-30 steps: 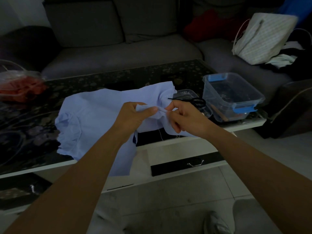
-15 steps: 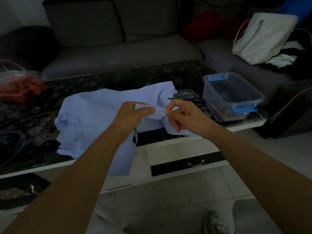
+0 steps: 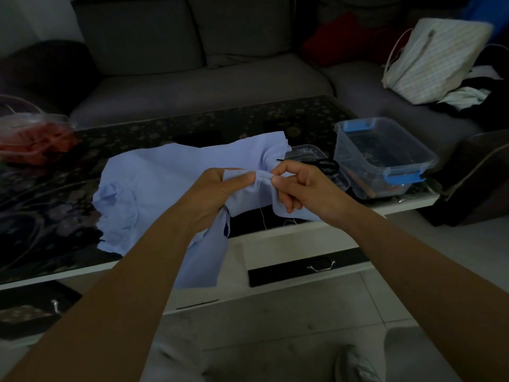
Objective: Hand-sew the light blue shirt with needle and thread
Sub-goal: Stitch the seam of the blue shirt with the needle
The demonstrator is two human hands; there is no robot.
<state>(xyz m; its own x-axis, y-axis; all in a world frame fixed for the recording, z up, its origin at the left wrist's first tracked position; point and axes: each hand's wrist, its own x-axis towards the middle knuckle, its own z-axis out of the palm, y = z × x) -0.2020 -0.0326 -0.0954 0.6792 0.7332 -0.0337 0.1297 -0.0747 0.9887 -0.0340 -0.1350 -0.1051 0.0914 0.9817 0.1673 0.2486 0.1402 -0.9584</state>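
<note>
The light blue shirt (image 3: 154, 188) lies crumpled on the dark patterned coffee table (image 3: 192, 125), with part of it hanging over the front edge. My left hand (image 3: 214, 191) grips a raised fold of the shirt between thumb and fingers. Just to its right, my right hand (image 3: 300, 186) pinches at the same fold with thumb and forefinger; the needle itself is too small to make out. A thin white thread (image 3: 263, 219) hangs down below the fabric between my hands.
Black-handled scissors (image 3: 325, 164) lie on a small clear lid (image 3: 308, 151) behind my right hand. A clear tub with blue clips (image 3: 385, 158) stands at the table's right end. A red bag (image 3: 33, 139) sits far left. A grey sofa and a striped bag (image 3: 435, 59) lie beyond.
My right hand's thumb and forefinger have shifted slightly at the fold, and the fingers have opened out a little. My left hand keeps its grip on the shirt.
</note>
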